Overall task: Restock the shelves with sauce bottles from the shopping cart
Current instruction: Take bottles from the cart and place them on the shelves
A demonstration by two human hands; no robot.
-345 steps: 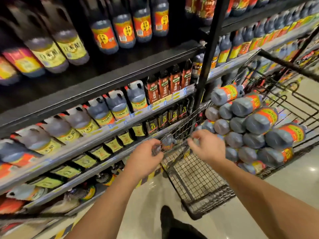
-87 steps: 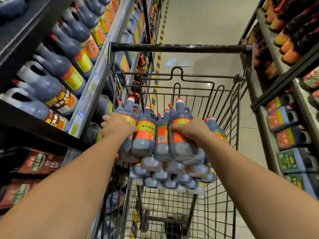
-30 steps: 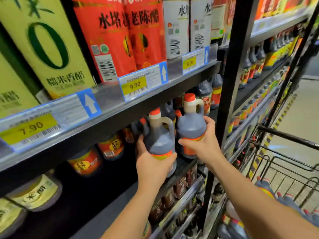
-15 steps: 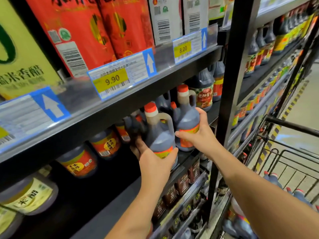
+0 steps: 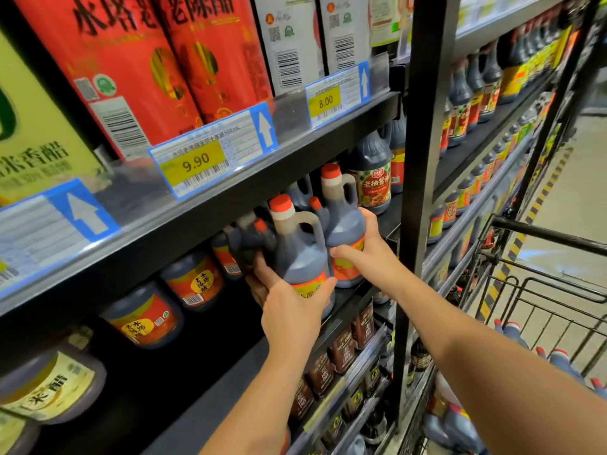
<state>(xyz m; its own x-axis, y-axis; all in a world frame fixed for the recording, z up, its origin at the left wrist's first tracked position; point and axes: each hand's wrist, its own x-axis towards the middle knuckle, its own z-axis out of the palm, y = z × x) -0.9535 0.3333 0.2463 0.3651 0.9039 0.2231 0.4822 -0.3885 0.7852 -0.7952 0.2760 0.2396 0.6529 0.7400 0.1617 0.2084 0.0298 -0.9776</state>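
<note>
In the centre of the frame, at the front edge of the dark middle shelf (image 5: 210, 408), two dark sauce bottles are standing upright, long axes vertical, red caps pointing up. The left hand (image 5: 289, 311) is curling around the nearer sauce bottle (image 5: 299, 254) at its orange label. The right hand (image 5: 369, 257) is gripping the farther sauce bottle (image 5: 343, 224) likewise. At the top, red cartons (image 5: 131, 60) are showing "水塔老陈醋", above price tags reading 9.90 (image 5: 196, 163) and 8.00 (image 5: 325, 101). At lower right, the shopping cart (image 5: 551, 236) is holding more red-capped bottles (image 5: 514, 333).

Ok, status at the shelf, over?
Left hand grips dark red-capped plastic sauce jug; right hand grips second jug. Both at black shelf front. Stocked jugs close behind.
</note>
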